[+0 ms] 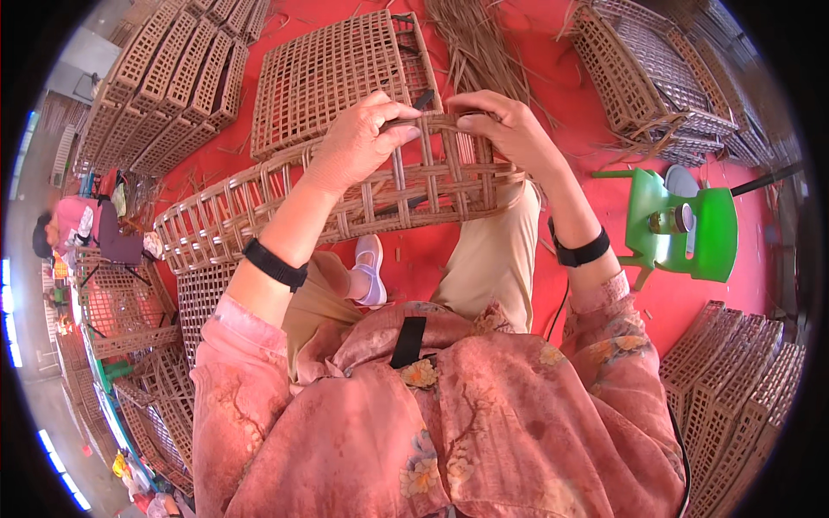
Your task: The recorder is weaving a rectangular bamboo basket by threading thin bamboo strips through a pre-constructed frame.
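Observation:
A long brown open-weave wicker basket (371,207) lies across my lap, its near side showing a grid of square gaps. At its far rim, my left hand (358,142) is closed, thumb and fingers pinching the woven edge. Close by on the right, my right hand (514,134) pinches the same rim, thumb toward me and fingers curled over the far side. Between the two hands a short stretch of rim shows. A small black piece (424,99) appears just beyond my left fingertips; I cannot tell what it belongs to.
Beyond the basket lies a woven panel (328,78) on the red floor, with loose strips (479,43) beside it. Wicker stacks stand far left (164,86), far right (639,69) and near right (725,388). A green plastic chair (721,233) holds a jar (672,219). Another person (73,226) is at left.

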Tool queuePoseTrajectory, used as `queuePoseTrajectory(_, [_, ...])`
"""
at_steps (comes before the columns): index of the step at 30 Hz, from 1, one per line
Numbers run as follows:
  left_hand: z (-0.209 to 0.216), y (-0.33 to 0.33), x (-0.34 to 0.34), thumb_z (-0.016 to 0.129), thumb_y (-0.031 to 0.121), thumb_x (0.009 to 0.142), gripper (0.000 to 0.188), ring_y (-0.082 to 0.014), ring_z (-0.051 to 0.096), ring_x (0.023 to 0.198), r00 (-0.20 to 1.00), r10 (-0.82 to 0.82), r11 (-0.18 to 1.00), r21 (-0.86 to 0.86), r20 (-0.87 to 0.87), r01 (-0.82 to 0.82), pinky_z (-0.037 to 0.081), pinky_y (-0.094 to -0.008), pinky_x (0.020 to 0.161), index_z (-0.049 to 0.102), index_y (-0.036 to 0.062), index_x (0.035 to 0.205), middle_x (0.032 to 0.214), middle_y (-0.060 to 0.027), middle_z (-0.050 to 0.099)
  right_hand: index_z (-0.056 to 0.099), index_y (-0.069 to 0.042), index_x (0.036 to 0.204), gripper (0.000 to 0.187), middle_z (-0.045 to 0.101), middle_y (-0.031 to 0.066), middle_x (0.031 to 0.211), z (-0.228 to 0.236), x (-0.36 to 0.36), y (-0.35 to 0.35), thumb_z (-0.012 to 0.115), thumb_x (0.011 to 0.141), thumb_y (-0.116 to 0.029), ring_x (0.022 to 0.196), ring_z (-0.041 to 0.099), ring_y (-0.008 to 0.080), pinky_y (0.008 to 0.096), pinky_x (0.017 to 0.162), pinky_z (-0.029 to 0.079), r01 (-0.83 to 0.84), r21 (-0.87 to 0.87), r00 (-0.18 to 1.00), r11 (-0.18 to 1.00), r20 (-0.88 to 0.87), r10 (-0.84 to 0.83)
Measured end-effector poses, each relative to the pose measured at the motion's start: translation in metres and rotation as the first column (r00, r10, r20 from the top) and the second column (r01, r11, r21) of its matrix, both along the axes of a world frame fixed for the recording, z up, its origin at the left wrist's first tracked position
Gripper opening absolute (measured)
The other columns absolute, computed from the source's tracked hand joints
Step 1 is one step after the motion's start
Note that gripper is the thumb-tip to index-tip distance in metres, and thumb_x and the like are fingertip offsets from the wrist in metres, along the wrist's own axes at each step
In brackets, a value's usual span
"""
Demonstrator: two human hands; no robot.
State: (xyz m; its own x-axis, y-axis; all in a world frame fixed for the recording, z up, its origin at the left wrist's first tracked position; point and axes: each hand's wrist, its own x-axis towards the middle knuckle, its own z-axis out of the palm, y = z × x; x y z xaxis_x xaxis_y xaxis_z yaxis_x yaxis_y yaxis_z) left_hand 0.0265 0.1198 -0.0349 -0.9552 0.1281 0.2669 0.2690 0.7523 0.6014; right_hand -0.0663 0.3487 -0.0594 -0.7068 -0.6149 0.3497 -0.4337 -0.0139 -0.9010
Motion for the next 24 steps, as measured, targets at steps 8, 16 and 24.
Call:
queuePoseTrajectory(8, [0.007,0.042,-0.018,0.067,0.027,0.090,0.035,-0.0294,0.062,0.099,0.991,-0.127,0.987,-0.106,-0.036,0.123,0.048,-0.0368,0.087,0.064,0.0056,0.118,0.102,-0.0121,0.061,0.072,0.001,0.099,0.027,0.066,0.0060,0.080,-0.008,0.009,0.065,0.072,0.087,-0.024,0.070,0.058,0.0102,0.0282,0.065,0.048,0.182,0.338,0.967,0.924,0.110,-0.230])
queuePoseTrajectory(16, [-0.002,0.054,-0.024,0.066,0.024,0.089,0.035,-0.0344,0.063,0.087,0.982,-0.142,0.973,-0.200,-0.125,0.115,0.050,-0.0422,0.078,0.064,0.0069,0.119,0.099,-0.0158,0.065,0.073,-0.003,0.090,0.016,0.065,0.0067,0.077,-0.010,0.004,0.061,0.074,0.085,-0.018,0.064,0.057,0.0143,0.0294,0.059,0.046,0.196,0.197,0.977,0.961,-0.129,-0.173])
queuePoseTrajectory(24, [-0.009,0.050,-0.021,0.062,0.025,0.092,0.032,-0.0345,0.064,0.089,0.958,-0.156,0.952,-0.296,-0.241,0.080,0.051,-0.0422,0.079,0.065,0.0084,0.119,0.103,-0.0140,0.068,0.069,-0.008,0.081,0.009,0.062,0.0054,0.074,0.029,0.023,0.052,0.071,0.083,-0.016,0.069,0.062,0.0271,0.0358,0.059,0.050,0.385,0.190,0.667,0.903,-0.733,-0.130])
